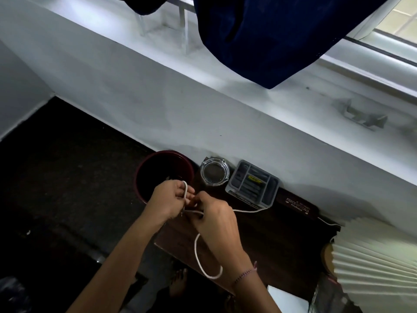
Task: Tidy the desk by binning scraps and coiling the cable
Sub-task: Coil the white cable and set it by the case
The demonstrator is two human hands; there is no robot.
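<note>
Gripping cable [196, 247], left hand [169, 198] and right hand [217, 224] straddle desk [270, 240] edge.

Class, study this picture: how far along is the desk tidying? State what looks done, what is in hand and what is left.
Looks done: a pale bit lies inside the bin, so binning may be finished, though that is unclear. In hand: the left hand and right hand hold the cable, with a small loop at the left. Left: slack cable trails uncoiled across the desk toward the lamp.
</note>
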